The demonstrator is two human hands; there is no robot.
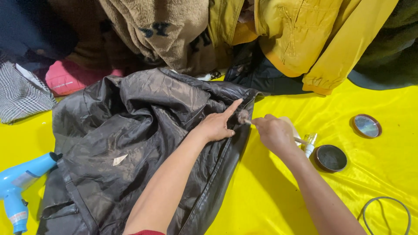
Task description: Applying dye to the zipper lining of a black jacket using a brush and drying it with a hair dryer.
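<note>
Left hand (pixel 216 125) lies flat on the black jacket (pixel 130 143), index finger stretched out toward the upper right, other fingers loosely curled, pinning the fabric near the zipper edge, gripping nothing. Right hand (pixel 274 132) is closed around the thin handle of a small brush (pixel 244 116); the brush's round bristle tip sits on the jacket edge just beside the left index fingertip. The jacket is glossy, crumpled, spread across the yellow cloth (pixel 283 187) that covers the surface; its zipper (pixel 204 191) runs down toward the bottom edge of the view, and a small pale tag (pixel 119 159) lies on the fabric well left of the hands. Right of the right hand, near the wrist: a small white bottle (pixel 309 145) partly hidden behind the hand, touching or nearly touching an open round tin (pixel 331 158) with dark contents; cannot tell which. Its lid (pixel 366 126), shiny on the inside, lies apart, further up and to the right. A loop of grey cable (pixel 385 211) sits at the bottom right corner. A light blue hair dryer (pixel 19 187) lies at the left edge, nozzle touching the jacket's side. Back of the view holds a pile of clothing: a yellow jacket (pixel 305 39) at upper right, a tan fleece garment (pixel 161 30) in the middle, a pink item (pixel 69 78) and a checked fabric (pixel 21 93) at upper left.
</note>
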